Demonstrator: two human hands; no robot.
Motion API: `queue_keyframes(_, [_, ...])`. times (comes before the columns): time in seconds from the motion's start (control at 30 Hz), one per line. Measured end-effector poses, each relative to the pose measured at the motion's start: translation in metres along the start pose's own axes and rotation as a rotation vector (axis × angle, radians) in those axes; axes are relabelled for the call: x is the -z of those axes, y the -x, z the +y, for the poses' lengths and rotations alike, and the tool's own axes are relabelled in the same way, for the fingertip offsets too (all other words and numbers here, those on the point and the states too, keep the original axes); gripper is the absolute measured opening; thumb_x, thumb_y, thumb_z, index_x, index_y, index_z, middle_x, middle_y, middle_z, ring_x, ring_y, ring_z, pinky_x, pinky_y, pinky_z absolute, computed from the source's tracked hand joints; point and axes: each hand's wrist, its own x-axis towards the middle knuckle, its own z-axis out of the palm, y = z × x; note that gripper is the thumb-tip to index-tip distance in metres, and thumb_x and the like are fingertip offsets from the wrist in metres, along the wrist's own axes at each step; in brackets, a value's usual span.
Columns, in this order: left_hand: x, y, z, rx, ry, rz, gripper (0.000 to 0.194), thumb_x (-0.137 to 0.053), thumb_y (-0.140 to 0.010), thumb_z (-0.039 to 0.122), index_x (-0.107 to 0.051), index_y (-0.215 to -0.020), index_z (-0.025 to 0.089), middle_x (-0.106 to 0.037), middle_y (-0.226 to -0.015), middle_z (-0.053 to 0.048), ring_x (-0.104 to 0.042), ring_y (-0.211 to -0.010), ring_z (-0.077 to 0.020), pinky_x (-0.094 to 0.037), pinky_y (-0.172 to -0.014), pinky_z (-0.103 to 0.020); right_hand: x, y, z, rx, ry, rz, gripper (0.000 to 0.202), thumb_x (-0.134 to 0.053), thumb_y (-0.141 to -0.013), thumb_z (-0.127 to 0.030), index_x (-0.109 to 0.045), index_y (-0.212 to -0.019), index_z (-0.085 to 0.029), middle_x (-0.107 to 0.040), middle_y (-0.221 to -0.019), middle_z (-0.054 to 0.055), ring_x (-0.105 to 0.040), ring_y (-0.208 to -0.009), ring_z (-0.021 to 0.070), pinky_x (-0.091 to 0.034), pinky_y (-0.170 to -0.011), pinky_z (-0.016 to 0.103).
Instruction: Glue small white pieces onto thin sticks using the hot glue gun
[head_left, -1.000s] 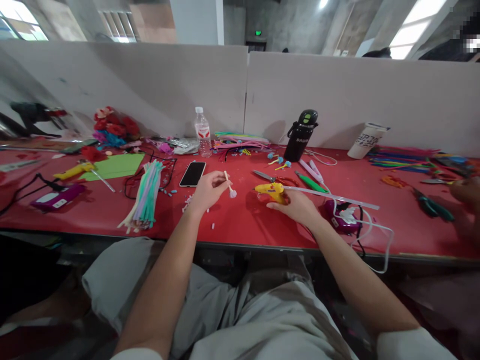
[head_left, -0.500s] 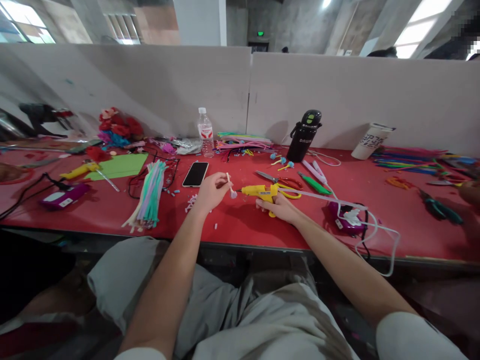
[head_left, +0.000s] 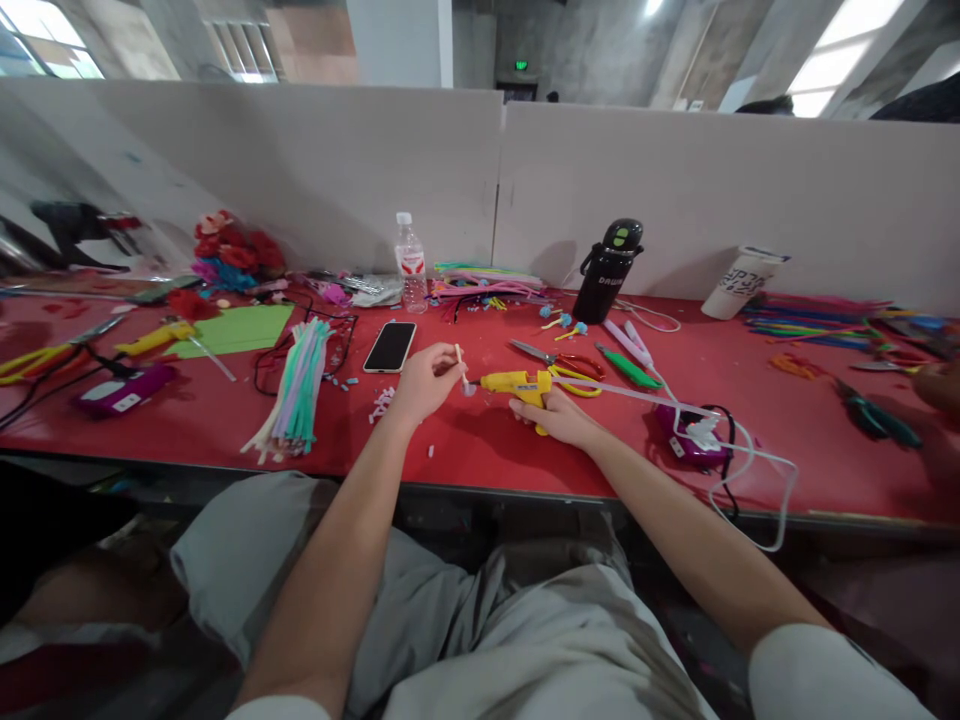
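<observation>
Pale stem (head_left: 460, 360) with purplish tip (head_left: 468, 390), centre of frame: pinched by left hand (head_left: 426, 382), tip lowermost, seemingly to meet the glue gun (head_left: 517, 383). Gun, just right: gripped in right hand (head_left: 564, 416), levelled leftward. Phone (head_left: 390, 347): left of centre.

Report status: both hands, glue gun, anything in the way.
Left hand pinching thin stick with pale blob. Right hand gripping yellow glue gun, nozzle at blob, contact unclear. Scissors just beyond the gun, not in between.
</observation>
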Motion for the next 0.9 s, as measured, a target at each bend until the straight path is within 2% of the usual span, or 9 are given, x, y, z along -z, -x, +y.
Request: queue_keyframes(0.9, [0.0009, -0.0006, 0.0036, 0.008, 0.008, 0.022, 0.019, -0.065, -0.078, 0.03, -0.063, -0.092, 0.018, -0.071, -0.088, -0.006, -0.069, -0.085, -0.02, -0.054, -0.08, -0.032, 0.0005, 0.0011, 0.0033, 0.003, 0.05, 0.014, 0.049, -0.058, -0.081, -0.065, -0.058, -0.067, -0.018, -0.053, -0.059, -0.001, -0.047, -0.051, 0.0101, -0.041, -0.048, 0.024])
